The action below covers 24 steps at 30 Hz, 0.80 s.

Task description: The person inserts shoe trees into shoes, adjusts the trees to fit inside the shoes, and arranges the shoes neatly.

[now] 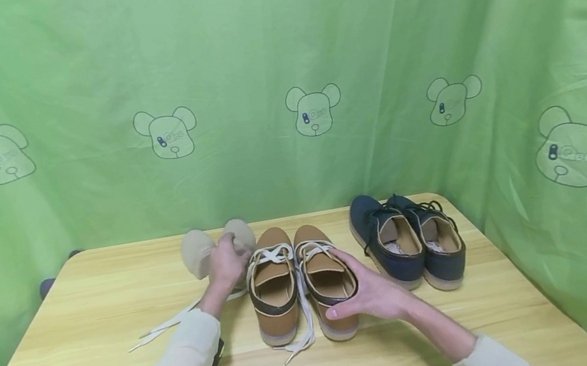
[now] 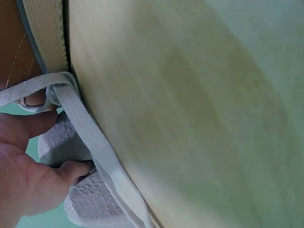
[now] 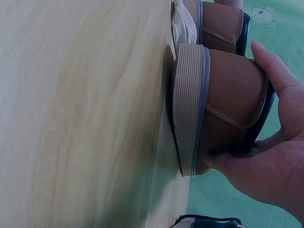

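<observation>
Two brown lace-up shoes (image 1: 281, 329) with white laces stand side by side on the table, toes away from me. My right hand (image 1: 372, 289) grips the right brown shoe (image 3: 232, 90), thumb at its heel and fingers along its opening. Left of the pair, my left hand (image 1: 227, 265) pinches one of two pale grey, rounded pieces (image 2: 66, 142) with a rough surface. The other grey piece (image 1: 197, 251) lies just beyond that hand. A white lace (image 2: 104, 147) runs past the left fingers; its loose end lies on the wood to the left.
A pair of dark blue lace-up shoes (image 1: 405, 255) stands at the right on the wooden table (image 1: 86, 334). Green curtain cloth (image 1: 224, 45) with bear-head prints hangs behind and along the sides. Another loose lace end (image 1: 300, 344) trails between the brown shoes' heels.
</observation>
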Tool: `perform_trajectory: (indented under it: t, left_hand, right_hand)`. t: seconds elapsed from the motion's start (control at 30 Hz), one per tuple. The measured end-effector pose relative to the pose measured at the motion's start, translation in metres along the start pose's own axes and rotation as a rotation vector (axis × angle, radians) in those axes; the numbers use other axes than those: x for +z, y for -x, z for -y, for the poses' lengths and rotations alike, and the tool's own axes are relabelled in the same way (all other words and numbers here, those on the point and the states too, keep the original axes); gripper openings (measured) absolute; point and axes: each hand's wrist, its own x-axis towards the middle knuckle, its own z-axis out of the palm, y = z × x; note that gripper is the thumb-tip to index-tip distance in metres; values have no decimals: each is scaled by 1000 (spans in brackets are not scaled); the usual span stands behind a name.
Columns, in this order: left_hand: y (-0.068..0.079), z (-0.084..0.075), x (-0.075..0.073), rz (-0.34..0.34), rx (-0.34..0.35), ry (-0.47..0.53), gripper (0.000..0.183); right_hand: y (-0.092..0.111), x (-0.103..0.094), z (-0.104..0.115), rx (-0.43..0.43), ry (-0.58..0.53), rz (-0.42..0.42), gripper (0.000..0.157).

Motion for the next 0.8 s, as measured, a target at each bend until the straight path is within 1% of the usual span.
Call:
perform_trajectory:
  t: [0.1, 0.2, 0.4, 0.6, 0.8]
  left_hand:
    - [0, 0, 0, 5, -8, 18, 67]
    - [1, 0, 0, -7, -12, 41, 68]
    - [1, 0, -3, -60, -28, 92, 71]
    - [0, -2, -7, -102, -64, 179, 72]
    - [0, -2, -12, -97, -111, 292, 71]
  right_hand:
    - [0, 0, -1, -12, -3, 4, 124]
    - [0, 1, -2, -28, -5, 8, 122]
    - [0, 1, 0, -35, -24, 13, 121]
    - [0, 1, 0, -33, -26, 13, 121]
    - [0, 1, -2, -37, -16, 14, 121]
